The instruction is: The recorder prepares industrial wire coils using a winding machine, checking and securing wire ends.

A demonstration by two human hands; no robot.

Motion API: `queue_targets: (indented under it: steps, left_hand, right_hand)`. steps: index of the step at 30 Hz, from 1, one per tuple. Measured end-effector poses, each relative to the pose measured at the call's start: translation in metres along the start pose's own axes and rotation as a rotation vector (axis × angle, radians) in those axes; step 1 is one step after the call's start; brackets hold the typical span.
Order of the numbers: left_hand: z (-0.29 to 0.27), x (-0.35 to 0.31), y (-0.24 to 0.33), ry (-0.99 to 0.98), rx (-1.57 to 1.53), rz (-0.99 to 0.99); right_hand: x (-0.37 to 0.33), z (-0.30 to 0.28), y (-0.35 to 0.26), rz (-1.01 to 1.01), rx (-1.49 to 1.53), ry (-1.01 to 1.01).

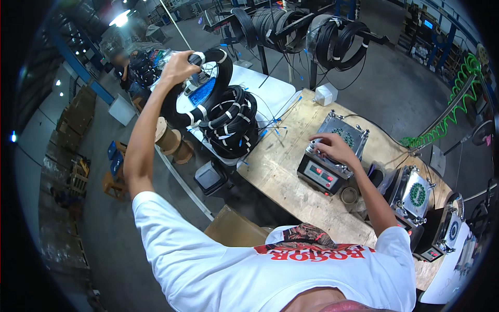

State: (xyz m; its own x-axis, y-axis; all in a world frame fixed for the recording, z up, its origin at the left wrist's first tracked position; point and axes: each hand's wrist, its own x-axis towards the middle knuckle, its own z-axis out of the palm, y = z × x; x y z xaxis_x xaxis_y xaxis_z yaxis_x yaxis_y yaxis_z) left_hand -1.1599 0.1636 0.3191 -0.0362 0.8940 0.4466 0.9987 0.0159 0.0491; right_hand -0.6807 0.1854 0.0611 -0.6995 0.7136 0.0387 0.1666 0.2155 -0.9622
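My left hand (pixel 180 69), arm raised, is closed around the top of a coil of black cable (pixel 222 79) bound with white bands. The coil hangs upright beside a stack of similar black coils (pixel 228 125) with blue-tipped ends. My right hand (pixel 337 148) is at the corner of a metal test box (pixel 318 174) with red lit digits. Its fingers are bent together next to a small silver fitting on the box; what they pinch is too small to make out. Part of the box's top plate, with a green ring of connectors (pixel 344 136), shows behind that hand.
The test box stands on a plywood table (pixel 280 179), with a tape roll (pixel 349 195) beside it. Two similar boxes (pixel 413 195) sit further right. A white table (pixel 278 93) carries the coils and a blue tray (pixel 202 92). Cable coils hang on a rack (pixel 340 44). Spools (pixel 167 136) stand left.
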Motion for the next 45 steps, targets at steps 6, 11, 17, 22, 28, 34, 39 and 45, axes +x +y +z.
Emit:
queue_targets:
  steps: [6,11,17,22,28,34,39,45]
  left_hand:
    - [-0.093,-0.053,0.088,-0.007,-0.321,-0.107]
    - [-0.145,-0.107,0.158,0.055,-0.625,0.027]
    - [-0.159,-0.135,0.218,0.094,-0.771,0.01]
    - [-0.074,-0.132,0.2,-0.005,-1.033,-0.2]
    - [0.105,-0.128,0.213,-0.184,-1.301,-0.434]
    - [0.257,-0.134,0.226,-0.374,-1.436,-0.495]
    - [0.33,-0.147,0.22,-0.482,-1.504,-0.461]
    - [0.357,-0.177,0.218,-0.547,-1.443,-0.299]
  right_hand:
    - [0.044,0.079,0.013,0.051,0.222,-0.39]
    - [0.026,0.128,-0.03,0.09,0.676,-0.373]
    - [0.0,0.078,-0.062,-0.138,0.916,0.135]
    - [-0.042,0.023,-0.057,-0.185,0.633,0.649]
    - [-0.089,-0.046,-0.002,-0.098,0.153,0.829]
    - [-0.135,-0.032,0.055,0.131,-0.045,0.914]
    - [-0.149,-0.017,0.085,0.307,-0.207,0.93]
    - [-0.172,0.006,0.132,0.349,-0.128,0.945]
